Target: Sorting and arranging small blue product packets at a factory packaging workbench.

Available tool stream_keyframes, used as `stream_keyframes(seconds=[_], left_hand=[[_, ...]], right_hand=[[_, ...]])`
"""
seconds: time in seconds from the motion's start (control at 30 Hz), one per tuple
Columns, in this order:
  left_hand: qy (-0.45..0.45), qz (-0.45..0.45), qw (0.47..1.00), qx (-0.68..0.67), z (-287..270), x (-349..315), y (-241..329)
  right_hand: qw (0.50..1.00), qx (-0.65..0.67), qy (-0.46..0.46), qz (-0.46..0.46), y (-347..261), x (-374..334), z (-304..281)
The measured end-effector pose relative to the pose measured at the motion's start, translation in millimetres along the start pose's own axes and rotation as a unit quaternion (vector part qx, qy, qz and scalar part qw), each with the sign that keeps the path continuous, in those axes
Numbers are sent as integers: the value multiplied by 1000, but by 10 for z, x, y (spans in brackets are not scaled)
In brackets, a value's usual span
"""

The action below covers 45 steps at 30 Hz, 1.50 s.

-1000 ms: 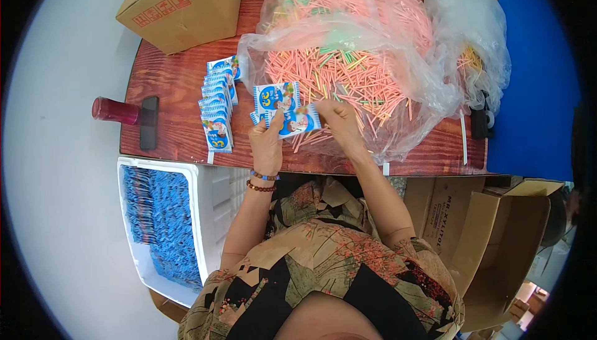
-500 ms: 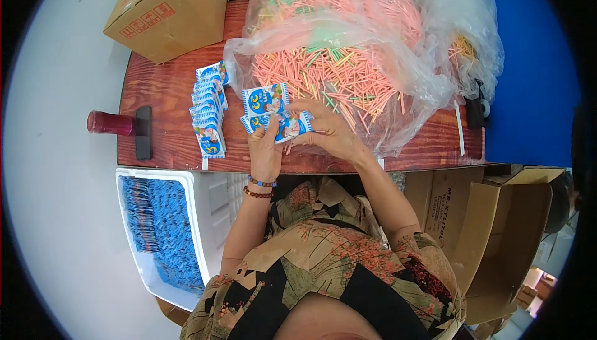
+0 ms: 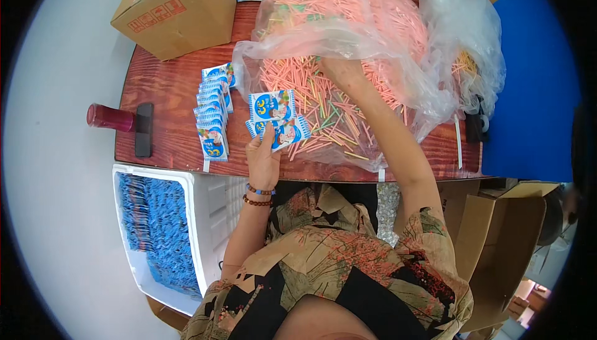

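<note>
My left hand (image 3: 263,161) is closed on a few small blue-and-white packets (image 3: 272,105), fanned over one another, with the thumb on top. They are above the table, just left of the loose sticks. My right hand (image 3: 343,75) reaches into a big clear plastic bag (image 3: 245,55) at the middle of the table. Its fingers are hidden among the thin pink sticks (image 3: 289,79) and under the bag's film. Some sticks are green or yellow. Left of my left hand, a row of similar overlapping packets (image 3: 212,116) lies on the table.
A cardboard box (image 3: 180,16) stands at the far left, near a red-lidded jar (image 3: 111,118) and a dark phone (image 3: 143,130). Below left, a white foam box (image 3: 196,234) holds many blue packets. A second clear bag (image 3: 463,23) lies far right; an open carton (image 3: 504,240) stands below right.
My right hand has left the packets and moved up and forward into the bag of sticks. My left hand keeps hold of the packets. The view has shifted slightly.
</note>
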<state>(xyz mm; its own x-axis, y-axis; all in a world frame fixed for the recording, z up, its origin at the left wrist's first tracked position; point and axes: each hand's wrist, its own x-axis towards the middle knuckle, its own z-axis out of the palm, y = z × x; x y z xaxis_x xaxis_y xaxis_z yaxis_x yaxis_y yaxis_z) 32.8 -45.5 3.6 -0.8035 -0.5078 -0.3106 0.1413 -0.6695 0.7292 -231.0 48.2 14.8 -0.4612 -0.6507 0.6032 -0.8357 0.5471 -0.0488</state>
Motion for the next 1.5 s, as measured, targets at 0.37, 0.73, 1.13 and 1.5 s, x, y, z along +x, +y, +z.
stream_keyframes(seconds=[0.37, 0.73, 1.13, 1.5], left_hand=[[10, -2, 1000, -13, -26, 44, -2], [9, -11, 999, -33, -30, 42, -40], [12, -17, 999, -27, -2, 77, -59], [-4, -21, 998, -59, 117, 58, -80]], right_hand=[[994, -73, -77, -33, -154, 100, 21], [977, 6, -213, 7, -55, -49, 149], [971, 7, -238, -20, 94, -115, -31], [767, 550, -78, 322, -242, -502, -616]])
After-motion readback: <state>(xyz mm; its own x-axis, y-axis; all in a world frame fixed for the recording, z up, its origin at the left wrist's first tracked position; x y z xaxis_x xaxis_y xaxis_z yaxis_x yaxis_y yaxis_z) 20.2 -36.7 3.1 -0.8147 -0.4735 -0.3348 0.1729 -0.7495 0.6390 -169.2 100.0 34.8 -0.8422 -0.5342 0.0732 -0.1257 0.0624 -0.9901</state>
